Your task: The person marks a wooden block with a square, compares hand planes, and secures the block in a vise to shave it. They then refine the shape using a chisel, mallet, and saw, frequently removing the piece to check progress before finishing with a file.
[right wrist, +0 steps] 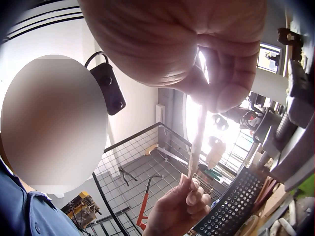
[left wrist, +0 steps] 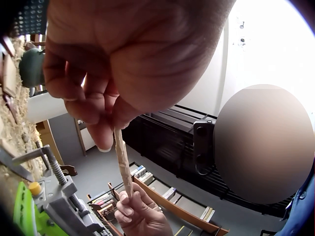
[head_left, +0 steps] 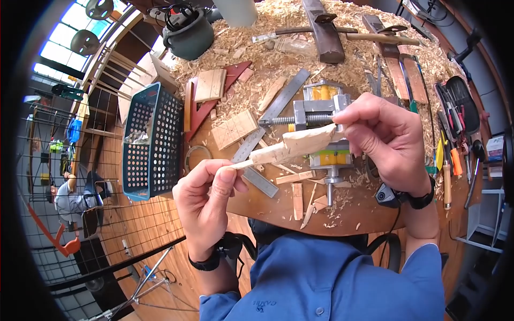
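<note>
A pale, rough-carved piece of wood [head_left: 294, 146], wide in the middle and narrow at its ends, is held over the bench between both hands. My left hand [head_left: 206, 195] pinches its thin left end between thumb and forefinger. At the other end, my right hand [head_left: 388, 139] grips the tip with thumb and fingers. Seen edge-on in the left wrist view, the carved wood [left wrist: 122, 160] looks slim and flat. The right wrist view shows the same wood [right wrist: 197, 142] between the two hands. Behind and below it stands a grey metal vise [head_left: 316, 113] with a threaded screw.
Shavings cover the far bench, where a hand plane [head_left: 326, 40] lies. Wood blocks [head_left: 235, 129], a steel rule [head_left: 261, 183] and offcuts lie around the vise. A perforated basket [head_left: 140, 155] stands left; a tool pouch [head_left: 463, 104] and chisel [head_left: 447, 184] lie right.
</note>
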Tool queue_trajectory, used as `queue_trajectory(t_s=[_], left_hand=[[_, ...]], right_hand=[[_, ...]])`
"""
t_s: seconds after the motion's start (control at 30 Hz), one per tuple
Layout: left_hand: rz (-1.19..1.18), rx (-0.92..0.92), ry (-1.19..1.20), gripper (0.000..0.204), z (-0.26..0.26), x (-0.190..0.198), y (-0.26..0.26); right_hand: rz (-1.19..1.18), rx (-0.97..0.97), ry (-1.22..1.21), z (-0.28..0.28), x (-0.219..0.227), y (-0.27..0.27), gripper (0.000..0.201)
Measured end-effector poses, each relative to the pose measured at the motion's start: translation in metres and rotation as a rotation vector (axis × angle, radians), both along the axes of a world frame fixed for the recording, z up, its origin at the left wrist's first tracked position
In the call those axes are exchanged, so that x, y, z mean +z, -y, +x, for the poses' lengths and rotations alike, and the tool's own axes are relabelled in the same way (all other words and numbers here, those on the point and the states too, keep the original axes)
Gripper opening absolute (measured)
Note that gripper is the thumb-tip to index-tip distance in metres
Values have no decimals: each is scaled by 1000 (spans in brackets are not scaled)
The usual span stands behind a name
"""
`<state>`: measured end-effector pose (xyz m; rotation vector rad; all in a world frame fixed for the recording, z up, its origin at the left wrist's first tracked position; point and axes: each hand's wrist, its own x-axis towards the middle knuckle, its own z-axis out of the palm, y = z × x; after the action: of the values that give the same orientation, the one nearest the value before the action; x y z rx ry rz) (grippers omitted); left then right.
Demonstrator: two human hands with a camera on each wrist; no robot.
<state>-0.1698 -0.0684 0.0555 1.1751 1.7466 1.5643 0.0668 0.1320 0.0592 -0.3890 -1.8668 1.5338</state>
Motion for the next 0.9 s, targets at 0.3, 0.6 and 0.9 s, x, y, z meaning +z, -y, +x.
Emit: queue_trajectory(t_s=[0.3,0.6,0.9], left_hand=[[35,104,-53,19,3,2,-1],[42,127,-53,20,5,4,-2],[65,196,-100,22,1,-2,1]], right_hand=[[38,26,-95,-2,-8,-4,11],[28,21,-70,0,-8,-3,14],[104,10,-50,-2,-5,5,16]])
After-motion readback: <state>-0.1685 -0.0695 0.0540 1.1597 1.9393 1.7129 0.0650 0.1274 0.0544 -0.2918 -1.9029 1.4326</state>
